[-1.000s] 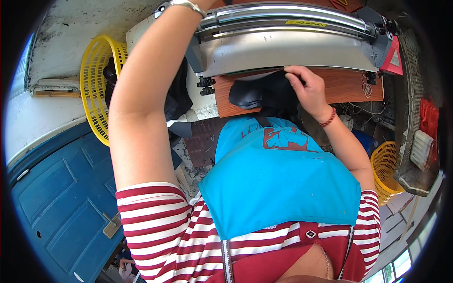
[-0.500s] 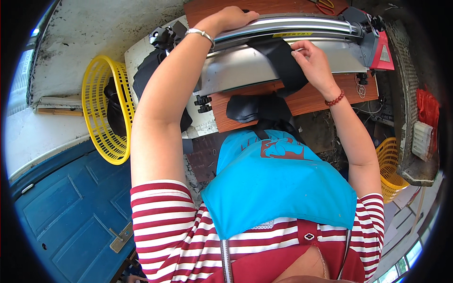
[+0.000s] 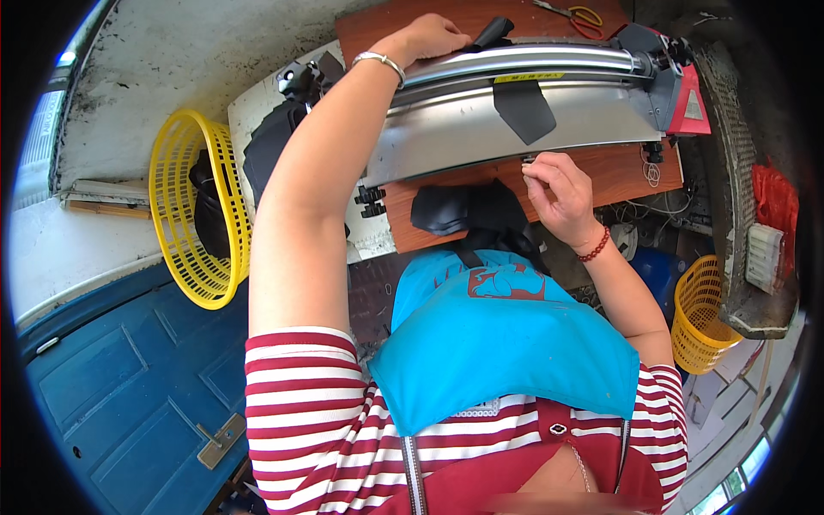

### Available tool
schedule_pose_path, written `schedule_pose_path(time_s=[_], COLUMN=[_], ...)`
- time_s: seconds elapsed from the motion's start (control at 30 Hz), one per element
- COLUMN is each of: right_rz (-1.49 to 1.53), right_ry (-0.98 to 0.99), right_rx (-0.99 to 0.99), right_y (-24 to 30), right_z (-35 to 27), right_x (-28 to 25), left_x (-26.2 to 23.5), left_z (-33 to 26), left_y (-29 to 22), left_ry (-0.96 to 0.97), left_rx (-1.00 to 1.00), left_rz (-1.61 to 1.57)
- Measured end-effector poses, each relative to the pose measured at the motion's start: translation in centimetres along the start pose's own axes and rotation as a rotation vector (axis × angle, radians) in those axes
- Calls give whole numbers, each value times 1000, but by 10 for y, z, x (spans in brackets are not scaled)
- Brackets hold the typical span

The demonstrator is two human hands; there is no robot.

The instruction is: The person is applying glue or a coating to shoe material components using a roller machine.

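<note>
A black sheet piece [image 3: 525,113] lies flat on the machine's metal plate [image 3: 451,133], its far end under the steel roller [image 3: 532,62]. Behind the roller another black piece [image 3: 493,33] sticks up. My left hand [image 3: 429,39] reaches over the roller, fingers together, their tips at that piece's left end; the grip is partly hidden. Near the plate's front edge, my right hand [image 3: 562,193] is curled, with thumb and forefinger close together and nothing visible between them. A stack of black pieces [image 3: 468,206] rests on the brown board [image 3: 412,236] near my blue apron [image 3: 506,343].
Red-and-yellow-handled scissors [image 3: 585,19] lie behind the machine. More black pieces [image 3: 273,142] are heaped at its left. A yellow basket [image 3: 163,206] with black material stands at the left, another yellow basket [image 3: 704,322] low at the right. A concrete ledge [image 3: 760,318] juts in at right.
My right hand has let go of the black piece and drawn back toward me. That piece has moved farther under the roller. Behind the roller, a black piece now shows at my left fingertips.
</note>
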State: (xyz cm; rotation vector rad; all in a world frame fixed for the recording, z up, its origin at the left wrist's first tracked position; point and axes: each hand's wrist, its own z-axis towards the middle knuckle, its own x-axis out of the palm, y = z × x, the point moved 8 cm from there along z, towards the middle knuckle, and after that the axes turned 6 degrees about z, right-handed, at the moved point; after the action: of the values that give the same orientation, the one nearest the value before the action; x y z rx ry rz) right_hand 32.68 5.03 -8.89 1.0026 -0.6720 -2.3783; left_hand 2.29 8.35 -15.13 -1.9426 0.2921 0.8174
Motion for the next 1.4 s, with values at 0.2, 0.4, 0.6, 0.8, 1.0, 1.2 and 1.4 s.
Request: schedule_pose_path(time_s=[0.2, 0.4, 0.6, 0.8, 1.0, 1.2, 1.4], right_rz=[133, 214, 180, 190, 77, -271, -330], right_ry=[-90, -19, 144, 187, 413, 587, 660], right_rx=[-18, 46, 247, 343, 373, 280, 279], right_y=[8, 2, -17, -40, -64, -77, -88], right_z=[38, 7, -31, -44, -87, -107, -112], right_x=[-2, 10, 32, 52, 102, 166, 180], left_x=[-8, -42, -98, -131, -155, -151, -143], left_z=[-1, 4, -5, -29, -58, -67, -63], left_y=[9, -5, -32, -48, -69, -62, -40], left_ry=[-45, -302, -458, -518, -593, -536, -435], left_rx=[-136, 24, 196, 137, 186, 128, 36], left_rz=[-80, -172, -235, -273, -344, -319, -404])
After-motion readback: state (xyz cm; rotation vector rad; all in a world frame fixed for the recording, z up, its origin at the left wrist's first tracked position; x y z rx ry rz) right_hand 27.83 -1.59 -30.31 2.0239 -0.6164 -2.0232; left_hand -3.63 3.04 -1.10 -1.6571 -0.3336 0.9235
